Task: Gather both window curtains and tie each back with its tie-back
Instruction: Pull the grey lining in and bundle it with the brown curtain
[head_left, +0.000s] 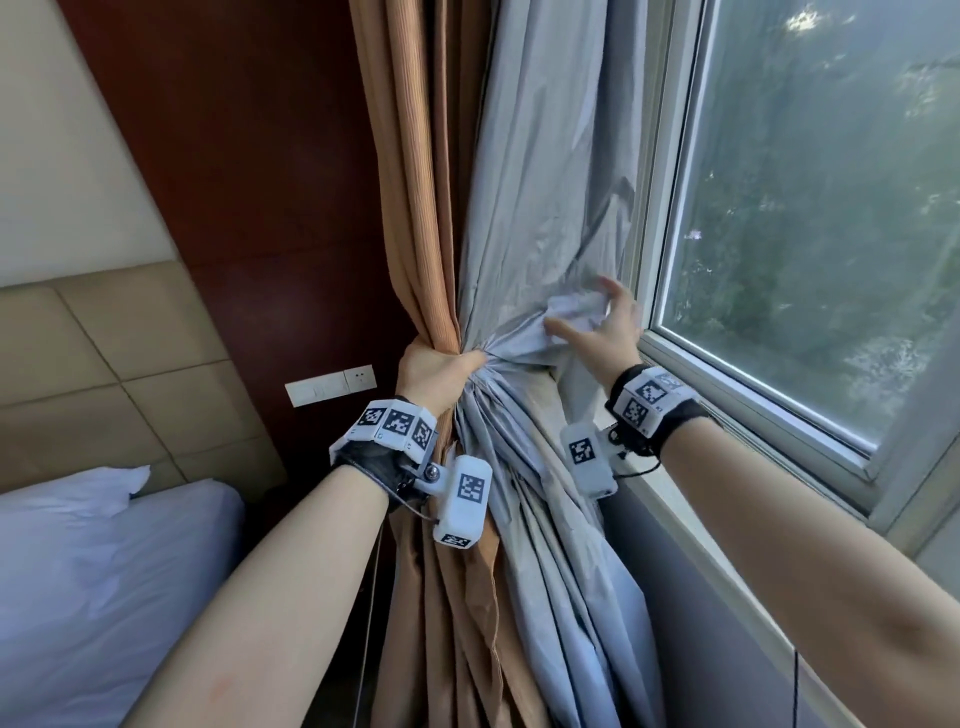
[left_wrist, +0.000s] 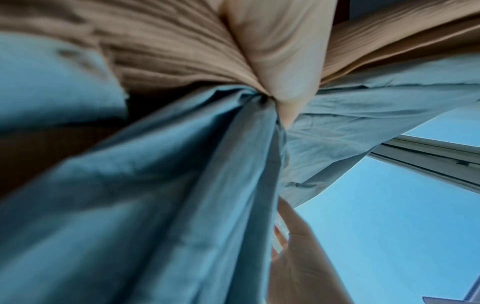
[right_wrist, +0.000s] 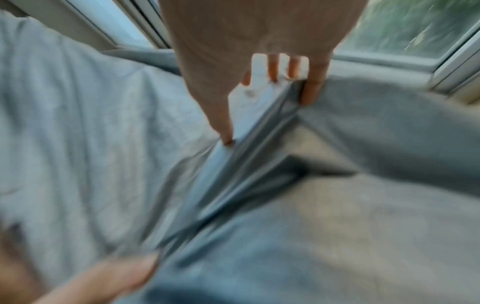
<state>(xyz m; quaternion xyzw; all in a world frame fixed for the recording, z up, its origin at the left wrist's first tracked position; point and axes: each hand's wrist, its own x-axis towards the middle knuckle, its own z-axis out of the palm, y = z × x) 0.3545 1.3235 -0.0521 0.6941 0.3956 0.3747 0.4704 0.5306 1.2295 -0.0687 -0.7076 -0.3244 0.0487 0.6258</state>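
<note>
Beside the bed (head_left: 104, 571), the left hand (head_left: 436, 371) is clamping its grip round the gathered brown curtain (head_left: 415, 208) to hold it bunched, while the right hand (head_left: 605, 325), by the window (head_left: 831, 208), is curling round loose grey lining (head_left: 545, 156), seemingly drawing it in.

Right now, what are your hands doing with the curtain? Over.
Left hand grips the bunched curtain. Right hand pinches a loose grey fold. No tie-back in view.

Daylight enters through the window (head_left: 810, 218) at 2 o'clock, with glare at its top, the wood panel (head_left: 244, 171) at 11 o'clock dim, edges bowed, both wrist views smeared by blur.
</note>
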